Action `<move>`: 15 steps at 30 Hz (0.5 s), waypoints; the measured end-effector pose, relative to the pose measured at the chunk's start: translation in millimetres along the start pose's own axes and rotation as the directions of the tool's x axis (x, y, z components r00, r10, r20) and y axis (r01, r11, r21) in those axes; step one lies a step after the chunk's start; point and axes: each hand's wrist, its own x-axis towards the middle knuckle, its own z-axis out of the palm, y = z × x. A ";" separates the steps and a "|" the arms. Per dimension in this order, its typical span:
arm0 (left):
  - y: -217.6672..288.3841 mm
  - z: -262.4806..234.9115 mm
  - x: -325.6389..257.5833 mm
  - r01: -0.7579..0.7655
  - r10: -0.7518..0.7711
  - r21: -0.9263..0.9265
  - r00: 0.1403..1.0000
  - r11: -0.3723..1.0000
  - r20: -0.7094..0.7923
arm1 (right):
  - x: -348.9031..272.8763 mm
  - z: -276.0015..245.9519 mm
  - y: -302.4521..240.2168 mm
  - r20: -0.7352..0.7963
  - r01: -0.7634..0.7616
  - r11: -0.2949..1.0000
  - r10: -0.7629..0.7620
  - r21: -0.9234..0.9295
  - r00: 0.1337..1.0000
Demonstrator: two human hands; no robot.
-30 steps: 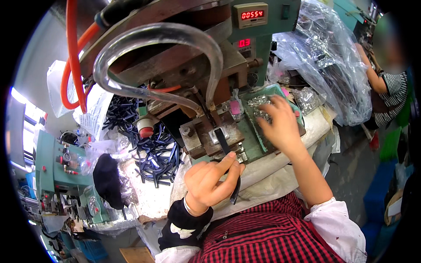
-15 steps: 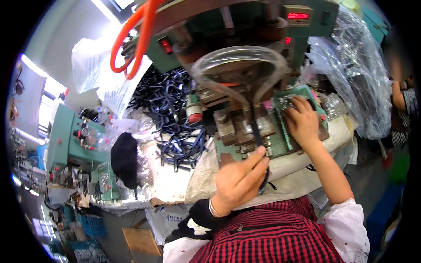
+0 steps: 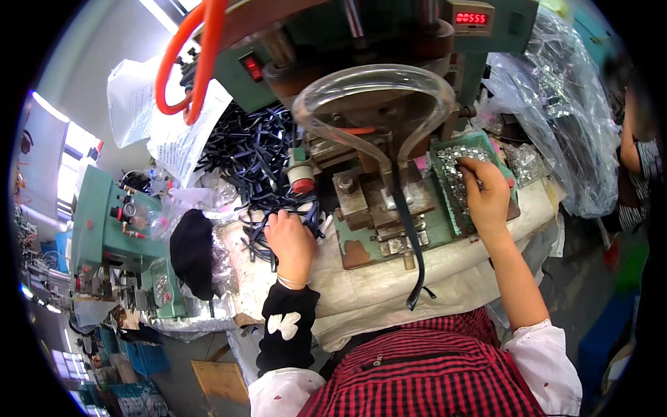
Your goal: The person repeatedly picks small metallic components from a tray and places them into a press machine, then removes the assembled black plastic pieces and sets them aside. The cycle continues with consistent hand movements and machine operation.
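Note:
My left hand (image 3: 290, 242) is over the near part of a heap of dark blue-black strips (image 3: 253, 149), fingers apart and fingertips among the strips. On the other side, my right hand (image 3: 488, 198) is above a green tray (image 3: 445, 201) of small shiny metal pieces (image 3: 455, 158). Its thumb and index finger are pinched together; what is between them is too small to make out. Between my hands, one dark strip (image 3: 411, 240) hangs from the metal die (image 3: 396, 198) of a green press (image 3: 511, 35), its lower end dangling over the cloth. Neither hand touches this strip.
A clear looped tube (image 3: 375, 73) arches in front of the press. A red-topped button (image 3: 302, 182) stands left of the die, and an orange hose (image 3: 165, 76) hangs farther left. A black cloth item (image 3: 193, 254) and a large clear plastic bag (image 3: 556, 118) lie at the sides.
My left hand has left the strip at the die and moved left to the heap. My right hand stays over the tray, its fingers now drawn up into a pinch.

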 end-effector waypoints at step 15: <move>-25.8 28.1 -7.9 0.166 -0.097 -0.312 0.970 0.935 0.224 | 10.2 17.4 -96.9 0.137 -0.106 0.882 0.048 0.458 0.989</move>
